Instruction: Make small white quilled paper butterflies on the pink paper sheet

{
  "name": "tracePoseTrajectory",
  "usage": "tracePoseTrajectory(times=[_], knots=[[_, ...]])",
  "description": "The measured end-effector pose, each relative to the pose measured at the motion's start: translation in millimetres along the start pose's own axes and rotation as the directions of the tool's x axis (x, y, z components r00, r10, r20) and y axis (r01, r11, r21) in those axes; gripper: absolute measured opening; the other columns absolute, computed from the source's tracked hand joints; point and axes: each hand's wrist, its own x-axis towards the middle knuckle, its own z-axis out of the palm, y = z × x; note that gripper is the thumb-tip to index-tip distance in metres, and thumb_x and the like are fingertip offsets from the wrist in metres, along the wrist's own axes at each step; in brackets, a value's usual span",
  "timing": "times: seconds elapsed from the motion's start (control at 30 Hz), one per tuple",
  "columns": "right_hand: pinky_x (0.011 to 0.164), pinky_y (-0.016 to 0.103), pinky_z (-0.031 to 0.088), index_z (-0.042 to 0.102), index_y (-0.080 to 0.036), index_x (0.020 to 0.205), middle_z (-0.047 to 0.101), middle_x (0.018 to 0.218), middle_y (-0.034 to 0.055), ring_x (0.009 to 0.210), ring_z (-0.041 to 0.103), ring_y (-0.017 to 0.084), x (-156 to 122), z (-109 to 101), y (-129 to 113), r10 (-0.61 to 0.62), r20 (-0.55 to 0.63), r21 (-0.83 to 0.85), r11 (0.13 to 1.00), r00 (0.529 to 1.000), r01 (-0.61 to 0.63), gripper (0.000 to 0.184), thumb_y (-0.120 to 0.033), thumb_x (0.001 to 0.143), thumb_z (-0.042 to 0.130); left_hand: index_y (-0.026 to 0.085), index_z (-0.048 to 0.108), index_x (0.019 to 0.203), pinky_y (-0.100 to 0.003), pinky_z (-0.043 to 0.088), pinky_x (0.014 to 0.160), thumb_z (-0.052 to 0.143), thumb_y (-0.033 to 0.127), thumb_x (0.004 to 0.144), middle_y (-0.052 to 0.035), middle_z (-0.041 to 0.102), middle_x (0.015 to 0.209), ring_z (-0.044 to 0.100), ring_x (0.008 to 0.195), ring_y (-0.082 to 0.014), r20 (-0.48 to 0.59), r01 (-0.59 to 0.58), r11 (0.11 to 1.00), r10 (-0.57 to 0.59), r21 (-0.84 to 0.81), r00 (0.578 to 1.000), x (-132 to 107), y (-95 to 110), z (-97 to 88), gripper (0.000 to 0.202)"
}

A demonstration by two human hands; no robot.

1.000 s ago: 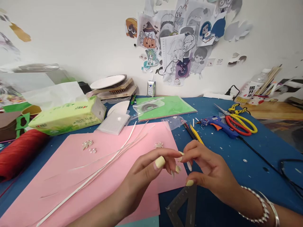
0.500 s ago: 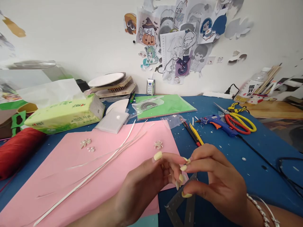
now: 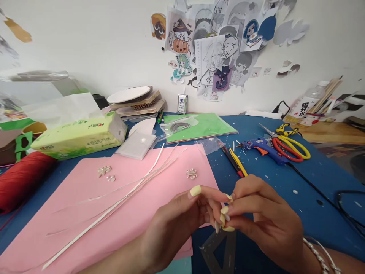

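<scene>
My left hand point(image 3: 182, 219) and my right hand point(image 3: 262, 217) meet fingertip to fingertip low in the middle of the view, over the edge of a pink paper sheet point(image 3: 85, 205). Both pinch a tiny pale piece point(image 3: 227, 217) between their yellow-nailed fingers; it is mostly hidden. Long white paper strips point(image 3: 119, 201) lie across the pink sheet. A small coiled paper shape point(image 3: 191, 173) sits just beyond my hands, and two more coiled paper shapes point(image 3: 105, 172) lie to the left. A grey set square point(image 3: 222, 251) lies under my right hand.
A blue glue gun point(image 3: 262, 146) and red and yellow scissors point(image 3: 291, 146) lie at the right, with a black cable point(image 3: 313, 186) trailing toward me. A green tissue pack point(image 3: 76, 137), a red thread spool point(image 3: 23, 179) and a green sheet point(image 3: 202, 127) stand further back.
Both hands dropped lower and closer to me. The fingertips, apart a second ago, have closed together on the small piece.
</scene>
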Motion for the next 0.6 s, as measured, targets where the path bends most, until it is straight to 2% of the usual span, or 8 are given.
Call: tracePoseTrajectory(times=[0.4, 0.6], knots=[[0.064, 0.025, 0.044, 0.057, -0.02, 0.084, 0.052, 0.076, 0.0, 0.07, 0.051, 0.011, -2.1, -3.6, 1.1, -0.007, -0.012, -0.035, 0.999, 1.0, 0.006, 0.014, -0.011, 0.073, 0.059, 0.008, 0.06, 0.093, -0.027, 0.032, 0.071, 0.034, 0.032, 0.085, -0.0067, 0.053, 0.076, 0.045, 0.072, -0.0148, 0.006, -0.02, 1.0, 0.02, 0.005, 1.0, 0.6, -0.3, -0.3, 0.036], [0.064, 0.026, 0.044, 0.056, -0.022, 0.082, 0.051, 0.074, -0.0002, 0.07, 0.051, 0.012, -2.4, -7.6, 2.7, 0.013, -0.062, -0.083, 0.996, 0.998, -0.019, 0.012, -0.014, 0.073, 0.059, 0.009, 0.061, 0.091, -0.028, 0.032, 0.071, 0.035, 0.033, 0.084, -0.0058, 0.051, 0.072, 0.045, 0.072, -0.0157, -0.022, -0.035, 0.996, 0.037, 0.08, 0.999, 1.8, 0.0, -1.8, 0.036]])
